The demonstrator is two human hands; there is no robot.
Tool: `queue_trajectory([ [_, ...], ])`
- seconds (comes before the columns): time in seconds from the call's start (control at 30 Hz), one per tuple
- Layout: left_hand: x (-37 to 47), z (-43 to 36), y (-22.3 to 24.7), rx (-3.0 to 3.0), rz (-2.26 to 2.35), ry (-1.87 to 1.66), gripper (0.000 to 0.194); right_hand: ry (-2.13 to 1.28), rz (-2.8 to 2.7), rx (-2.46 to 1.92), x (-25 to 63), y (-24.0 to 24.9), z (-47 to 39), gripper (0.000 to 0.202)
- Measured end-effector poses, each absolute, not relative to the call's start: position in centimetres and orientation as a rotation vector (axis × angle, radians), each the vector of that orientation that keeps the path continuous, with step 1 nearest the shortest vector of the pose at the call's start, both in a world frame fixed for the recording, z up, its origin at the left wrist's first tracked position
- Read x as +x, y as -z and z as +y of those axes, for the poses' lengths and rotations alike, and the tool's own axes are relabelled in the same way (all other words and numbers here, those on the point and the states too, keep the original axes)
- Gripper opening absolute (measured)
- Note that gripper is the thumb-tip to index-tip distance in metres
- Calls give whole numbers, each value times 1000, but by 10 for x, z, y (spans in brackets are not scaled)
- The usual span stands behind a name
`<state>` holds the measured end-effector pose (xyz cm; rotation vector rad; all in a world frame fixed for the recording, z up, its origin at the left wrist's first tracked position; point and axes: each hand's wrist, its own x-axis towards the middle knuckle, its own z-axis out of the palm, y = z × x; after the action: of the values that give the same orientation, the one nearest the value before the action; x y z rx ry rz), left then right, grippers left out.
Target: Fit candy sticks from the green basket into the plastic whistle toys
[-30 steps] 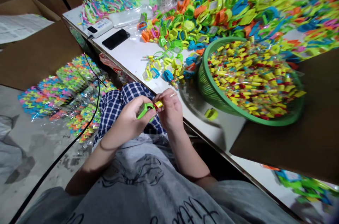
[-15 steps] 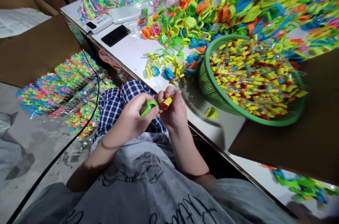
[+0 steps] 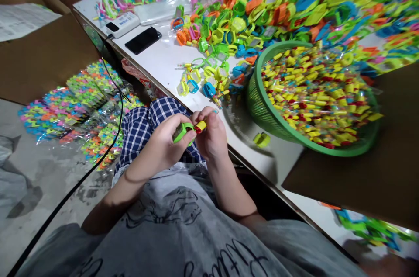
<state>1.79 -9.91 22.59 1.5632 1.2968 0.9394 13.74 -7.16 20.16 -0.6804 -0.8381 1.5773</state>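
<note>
My left hand is closed round a green plastic toy watch, held above my lap. Beside it my right hand pinches a small yellow and red piece, whose red end points at the watch. The two pieces are very close; whether they touch I cannot tell. Just beyond my hands, small watches in yellow and blue lie on the white table. To the right stands a green basket heaped with wrapped yellow and red pieces.
A big pile of coloured watches covers the table's back. A black phone and a white device lie at the left. Bagged colourful pieces are on the floor. Cardboard borders the basket, and a black cable hangs at left.
My right hand has moved slightly left, bringing the yellow and red piece up to the green watch. A blurred dark shape has appeared at the bottom right corner.
</note>
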Motion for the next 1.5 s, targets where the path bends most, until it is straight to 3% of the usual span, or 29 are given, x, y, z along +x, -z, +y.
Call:
queue_trajectory([
  [0.57, 13, -97, -224, 1716, 1292, -982, 5, -1303, -998, -770, 141, -191, -72, 33],
  [1.03, 13, -96, -229, 1748, 1351, -991, 2, -1330, -970, -816, 142, -191, -72, 25],
  [1.5, 8, -99, -227, 1935, 1297, -1012, 8, -1391, -1063, -716, 141, -186, -73, 33],
])
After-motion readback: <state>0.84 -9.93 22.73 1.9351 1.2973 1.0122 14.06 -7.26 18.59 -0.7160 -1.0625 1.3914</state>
